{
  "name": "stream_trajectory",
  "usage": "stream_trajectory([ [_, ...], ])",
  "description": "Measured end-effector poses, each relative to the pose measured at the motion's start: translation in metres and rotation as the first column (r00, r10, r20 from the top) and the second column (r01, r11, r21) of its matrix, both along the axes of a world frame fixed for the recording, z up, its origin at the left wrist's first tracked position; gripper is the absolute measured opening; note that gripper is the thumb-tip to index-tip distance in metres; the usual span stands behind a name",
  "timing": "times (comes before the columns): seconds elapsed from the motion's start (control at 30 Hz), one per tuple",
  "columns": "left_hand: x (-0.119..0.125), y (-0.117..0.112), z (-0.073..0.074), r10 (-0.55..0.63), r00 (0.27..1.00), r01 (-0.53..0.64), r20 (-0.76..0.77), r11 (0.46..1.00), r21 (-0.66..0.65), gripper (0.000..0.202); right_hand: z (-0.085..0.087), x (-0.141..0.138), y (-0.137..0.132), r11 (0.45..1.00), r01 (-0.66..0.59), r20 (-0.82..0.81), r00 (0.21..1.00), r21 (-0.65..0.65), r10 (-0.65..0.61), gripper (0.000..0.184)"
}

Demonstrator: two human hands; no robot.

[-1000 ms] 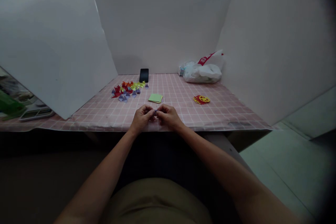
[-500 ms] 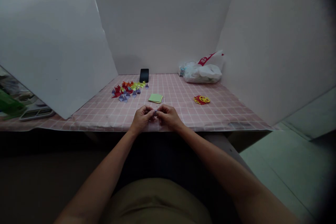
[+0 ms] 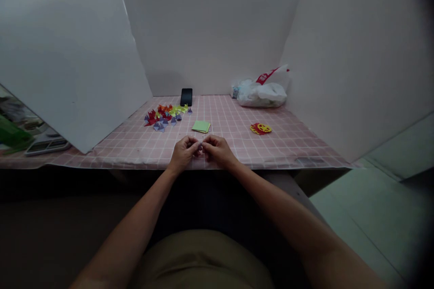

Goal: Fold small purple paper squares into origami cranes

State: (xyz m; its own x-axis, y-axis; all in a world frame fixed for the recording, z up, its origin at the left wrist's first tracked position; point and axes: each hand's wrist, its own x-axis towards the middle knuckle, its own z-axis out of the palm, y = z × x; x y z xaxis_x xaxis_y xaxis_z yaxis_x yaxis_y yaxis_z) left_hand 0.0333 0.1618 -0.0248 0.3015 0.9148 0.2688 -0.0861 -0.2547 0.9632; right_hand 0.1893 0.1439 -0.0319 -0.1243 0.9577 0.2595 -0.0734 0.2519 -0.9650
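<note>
Tablecloth [image 3: 230,119] is pink check under the left hand [image 3: 184,151] and right hand [image 3: 218,149], white panels [image 3: 210,31] up ahead and off both sides; they've got a tiny purplish paper piece [image 3: 201,145] pinched right between them, green-topped paper stack [image 3: 201,126] just beyond

Less of a purple paper [image 3: 201,146] shows between the left hand [image 3: 185,151] and the right hand [image 3: 217,149]: a second ago a violet sliver spanned the gap between them; now only a duller, darker fleck is visible, slightly lower, its folds too small to make out.
</note>
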Motion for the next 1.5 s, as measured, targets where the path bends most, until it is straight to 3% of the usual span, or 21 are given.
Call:
stream_trajectory([
  [0.33, 0.0005, -0.0020, 0.0024, -0.040, 0.999, 0.040, 0.002, 0.998, -0.054, 0.032, -0.0004, -0.0007, -0.0006, 0.998, 0.044, -0.010, 0.999, 0.032, -0.044, 0.017],
  [0.67, -0.0011, -0.0001, 0.0023, -0.039, 0.999, 0.039, -0.002, 0.998, -0.056, 0.031, 0.0011, 0.0000, 0.0003, 1.000, -0.011, -0.037, 0.999, 0.001, 0.011, 0.027],
  [1.03, -0.0007, 0.0002, 0.0000, -0.040, 0.999, 0.039, -0.014, 0.997, -0.064, 0.031, -0.0009, 0.0006, 0.0010, 1.000, -0.006, -0.017, 1.000, 0.022, 0.006, 0.016],
  [1.23, -0.0030, 0.0016, 0.0012, -0.043, 0.999, 0.042, -0.017, 0.997, -0.065, 0.031, 0.0037, 0.0002, -0.0010, 0.999, -0.033, -0.042, 0.999, 0.001, 0.033, 0.025],
  [1.5, -0.0021, 0.0017, 0.0036, -0.087, 0.996, 0.085, -0.030, 0.994, -0.062, 0.033, 0.0002, 0.0000, -0.0017, 0.998, 0.062, -0.017, 0.998, 0.018, -0.062, 0.021],
])
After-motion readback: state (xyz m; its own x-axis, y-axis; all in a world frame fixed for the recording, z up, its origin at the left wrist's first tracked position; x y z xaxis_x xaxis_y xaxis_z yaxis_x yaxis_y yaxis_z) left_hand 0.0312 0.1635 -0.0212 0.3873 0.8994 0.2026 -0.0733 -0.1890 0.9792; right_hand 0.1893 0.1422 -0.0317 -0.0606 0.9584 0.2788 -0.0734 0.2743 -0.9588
